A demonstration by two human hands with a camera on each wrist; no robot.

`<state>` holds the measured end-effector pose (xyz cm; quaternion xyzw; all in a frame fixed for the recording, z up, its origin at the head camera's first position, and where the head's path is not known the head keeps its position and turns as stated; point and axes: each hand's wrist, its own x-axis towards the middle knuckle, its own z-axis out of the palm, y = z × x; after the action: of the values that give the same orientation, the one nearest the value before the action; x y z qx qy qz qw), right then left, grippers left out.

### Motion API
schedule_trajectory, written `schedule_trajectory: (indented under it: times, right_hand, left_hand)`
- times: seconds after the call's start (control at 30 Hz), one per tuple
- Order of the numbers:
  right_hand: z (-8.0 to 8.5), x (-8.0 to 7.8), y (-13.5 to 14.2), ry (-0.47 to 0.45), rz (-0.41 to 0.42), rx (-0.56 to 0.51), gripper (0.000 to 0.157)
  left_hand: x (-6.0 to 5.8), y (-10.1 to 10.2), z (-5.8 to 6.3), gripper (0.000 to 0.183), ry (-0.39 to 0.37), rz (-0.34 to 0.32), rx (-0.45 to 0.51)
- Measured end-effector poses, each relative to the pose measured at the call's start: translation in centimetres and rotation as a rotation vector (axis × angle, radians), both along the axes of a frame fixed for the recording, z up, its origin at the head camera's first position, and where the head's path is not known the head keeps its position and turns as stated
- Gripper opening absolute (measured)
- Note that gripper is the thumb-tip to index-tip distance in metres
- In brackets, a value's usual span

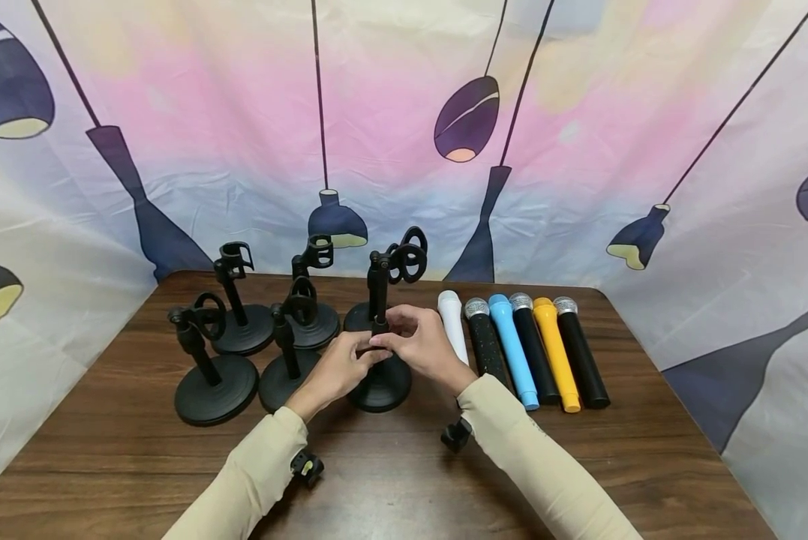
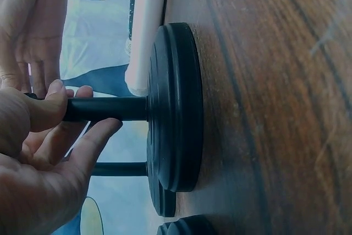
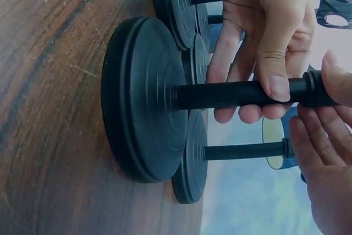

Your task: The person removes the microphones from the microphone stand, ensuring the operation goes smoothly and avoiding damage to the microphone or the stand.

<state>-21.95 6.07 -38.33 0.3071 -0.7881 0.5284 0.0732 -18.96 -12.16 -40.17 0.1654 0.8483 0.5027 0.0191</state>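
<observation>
Both hands are on the upright pole of a black desktop microphone stand [image 1: 379,388] with a round base on the table. My left hand [image 1: 336,369] pinches the pole between thumb and fingers, plainly seen in the right wrist view. Higher up, my right hand [image 1: 425,346] holds the pole around its collar [image 3: 312,88] with thumb and fingertips. The stand is upright, its ring-shaped clip [image 1: 407,262] above the hands; another clip overlaps it behind. In the left wrist view the stand's base [image 2: 176,108] rests flat on the wood, and fingers hide part of the pole.
More black microphone stands, including a front-left one [image 1: 216,390], a back-left one [image 1: 243,334] and a middle one [image 1: 283,375], stand left on the wooden table [image 1: 404,480]. Right lie several microphones in a row: white [image 1: 451,319], light blue [image 1: 515,349], yellow [image 1: 557,356] and black [image 1: 582,356] ones. Patterned cloth hangs behind.
</observation>
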Motion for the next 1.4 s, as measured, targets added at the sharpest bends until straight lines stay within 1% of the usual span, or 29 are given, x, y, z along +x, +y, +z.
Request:
schedule_trajectory:
  times: [0.1,0.23,0.3,0.47,0.6,0.8,0.97,1.13,1.2,1.4]
  right_hand:
    - [0.13,-0.03,0.0,-0.003,0.018,-0.003,0.026]
    - [0.25,-0.09,0.11,-0.043,0.04,-0.013,0.038]
    - [0.18,-0.14,0.16,-0.06,0.035,-0.013,0.04]
    - [-0.1,-0.19,0.21,-0.05,0.011,-0.01,0.03]
    - [-0.12,-0.21,0.23,-0.036,0.014,-0.023,0.028]
    - [0.06,-0.2,0.47,-0.093,0.074,-0.035,0.03]
    - [0.2,-0.21,0.51,-0.139,0.1,-0.065,0.032]
    - [0.06,-0.18,0.45,-0.159,0.051,-0.07,0.035]
    - [-0.01,-0.17,0.43,-0.157,0.034,-0.069,0.032]
    - [-0.12,-0.16,0.51,-0.123,0.036,-0.058,0.029]
  left_hand:
    - [-0.01,-0.01,0.12,0.02,0.0,-0.003,0.003]
    - [0.03,-0.01,0.21,0.014,-0.002,0.004,-0.01]
    - [0.06,-0.01,0.2,0.012,-0.006,0.006,-0.015]
    - [0.05,0.01,0.09,0.016,-0.005,0.004,-0.009]
    - [-0.02,0.06,0.04,0.022,0.0,-0.006,0.014]
    - [-0.01,0.09,-0.05,0.029,-0.016,-0.016,0.04]
    - [-0.03,0.08,-0.13,0.029,-0.019,-0.016,0.05]
    - [-0.01,0.01,-0.16,0.023,-0.015,-0.002,0.027]
    - [-0.01,0.01,-0.13,0.023,-0.017,-0.002,0.026]
    - [-0.04,0.08,-0.14,0.027,-0.023,-0.01,0.045]
